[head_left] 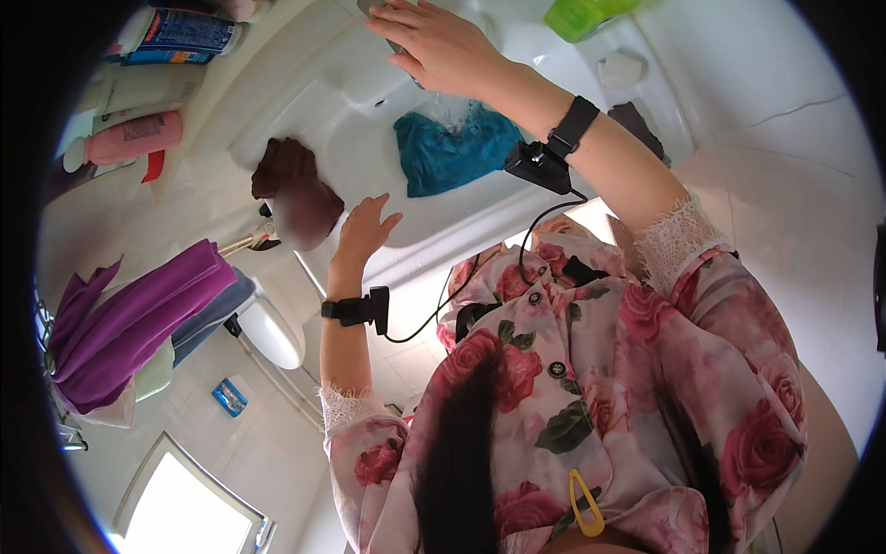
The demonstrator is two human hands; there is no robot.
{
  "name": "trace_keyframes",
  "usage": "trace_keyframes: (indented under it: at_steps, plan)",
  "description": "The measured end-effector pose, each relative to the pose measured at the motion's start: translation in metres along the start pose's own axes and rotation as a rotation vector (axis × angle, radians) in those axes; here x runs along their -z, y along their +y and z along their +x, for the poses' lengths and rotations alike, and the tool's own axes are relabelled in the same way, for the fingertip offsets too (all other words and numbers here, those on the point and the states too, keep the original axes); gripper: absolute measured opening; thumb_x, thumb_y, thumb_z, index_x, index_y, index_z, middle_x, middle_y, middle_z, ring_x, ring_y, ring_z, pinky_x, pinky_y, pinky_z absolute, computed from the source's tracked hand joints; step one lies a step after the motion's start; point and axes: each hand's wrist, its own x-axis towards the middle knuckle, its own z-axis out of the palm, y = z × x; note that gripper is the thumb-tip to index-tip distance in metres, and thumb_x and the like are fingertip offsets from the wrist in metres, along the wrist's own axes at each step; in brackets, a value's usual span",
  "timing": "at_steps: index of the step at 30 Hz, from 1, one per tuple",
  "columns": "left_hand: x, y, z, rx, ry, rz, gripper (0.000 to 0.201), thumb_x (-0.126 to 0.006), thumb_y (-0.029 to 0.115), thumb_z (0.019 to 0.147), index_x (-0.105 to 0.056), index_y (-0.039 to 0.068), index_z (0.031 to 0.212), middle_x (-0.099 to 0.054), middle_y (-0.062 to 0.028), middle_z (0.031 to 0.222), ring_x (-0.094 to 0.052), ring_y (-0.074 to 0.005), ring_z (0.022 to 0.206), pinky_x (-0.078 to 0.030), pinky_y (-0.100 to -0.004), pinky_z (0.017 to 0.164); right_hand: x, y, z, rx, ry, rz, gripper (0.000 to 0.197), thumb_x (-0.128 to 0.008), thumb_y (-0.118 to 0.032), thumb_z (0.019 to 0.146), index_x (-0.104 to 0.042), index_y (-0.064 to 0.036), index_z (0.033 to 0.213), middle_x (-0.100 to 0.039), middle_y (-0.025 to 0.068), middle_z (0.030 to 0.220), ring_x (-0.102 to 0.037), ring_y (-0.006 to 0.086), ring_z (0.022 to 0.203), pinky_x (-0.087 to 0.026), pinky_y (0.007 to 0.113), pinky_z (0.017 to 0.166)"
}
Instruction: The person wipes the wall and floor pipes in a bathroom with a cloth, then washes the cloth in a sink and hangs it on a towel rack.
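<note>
My right hand [434, 44] is at the grey faucet [399, 48] at the far side of a white basin [355, 152]. Its fingers stretch over the faucet, with the thumb on the near side. Water runs down onto a soaked teal cloth [452, 155] in the basin. Over the basin's left front rim hovers my left hand [367, 229], empty, with thumb and fingers apart. A dark brown cloth [284, 166] is draped on the left rim close by, and part of it is blurred. Black devices on straps sit on both wrists.
On the right ledge are a white block [620, 70], a dark grey cloth [637, 129] and a bright green container [577, 18]. Bottles, one of them pink [137, 138], line the left shelf. Purple fabric [138, 319] hangs lower left. Cables run from both wrists.
</note>
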Motion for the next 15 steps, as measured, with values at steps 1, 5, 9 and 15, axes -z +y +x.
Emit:
trace_keyframes:
  at_steps: [1, 5, 9, 15]
  plan:
    - [-0.001, 0.001, 0.000, 0.017, -0.014, 0.004, 0.051, -0.062, 0.036, 0.086, -0.053, 0.009, 0.128, -0.057, -0.0157, 0.120, -0.053, -0.0339, 0.112, -0.044, -0.0431, 0.093, -0.001, -0.003, -0.010, -0.004, -0.006, 0.000, 0.046, -0.057, -0.022, 0.087, -0.049, 0.0003, 0.127, -0.046, 0.0198, 0.135, -0.037, 0.0326, 0.131, -0.029, 0.042, 0.109]
    - [-0.021, 0.010, 0.031, -0.082, 0.072, -0.035, 0.055, -0.064, 0.031, 0.085, -0.048, 0.010, 0.133, -0.051, -0.0154, 0.129, -0.050, -0.0360, 0.116, -0.043, -0.0436, 0.095, -0.021, -0.025, -0.062, -0.382, 0.134, 0.321, 0.057, -0.062, -0.023, 0.088, -0.039, -0.0136, 0.139, -0.032, 0.0125, 0.147, -0.032, 0.0303, 0.135, -0.031, 0.042, 0.108]
    - [-0.050, 0.039, 0.093, -0.031, 0.240, 0.079, 0.067, -0.069, 0.028, 0.081, -0.039, 0.016, 0.140, -0.033, -0.0140, 0.144, -0.039, -0.0382, 0.126, -0.042, -0.0496, 0.097, -0.074, -0.009, -0.133, -1.372, -0.026, 0.762, 0.064, -0.058, -0.030, 0.088, -0.033, -0.0118, 0.143, -0.027, 0.0214, 0.147, -0.030, 0.0397, 0.133, -0.031, 0.045, 0.107]
    - [-0.101, 0.083, 0.123, 0.135, 0.086, 0.199, 0.076, -0.076, 0.028, 0.075, -0.036, 0.021, 0.140, -0.031, -0.0130, 0.142, -0.037, -0.0389, 0.125, -0.047, -0.0491, 0.092, -0.092, 0.002, -0.194, -1.929, -0.013, 1.064, 0.067, -0.053, -0.033, 0.090, -0.024, -0.0131, 0.146, -0.031, 0.0175, 0.145, -0.034, 0.0369, 0.132, -0.038, 0.057, 0.095]
